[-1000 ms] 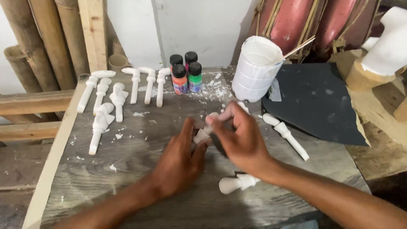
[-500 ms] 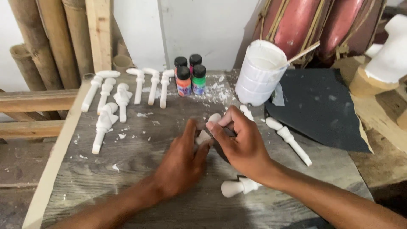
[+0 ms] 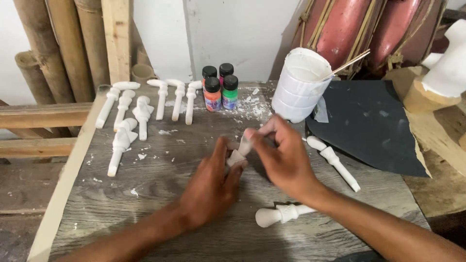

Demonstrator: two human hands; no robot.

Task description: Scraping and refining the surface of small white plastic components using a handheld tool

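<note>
Right now I am pinching a small white carved piece (image 3: pixel 239 151) between both hands above the middle of the bench (image 3: pixel 160 194): my left hand (image 3: pixel 211 187) is gripping its thick lower end to steady it, while my right hand (image 3: pixel 284 160) is clamping its fingers around the top.

Both forearms are bare from where they enter at about 7 and 5 o'clock: no sleeves, no watch, no bands at the wrists. The left hand (image 3: pixel 208 189) and right hand (image 3: pixel 286 162) wear no gloves and no rings. The fingers (image 3: pixel 233 172) carry short, unpainted nails.
</note>
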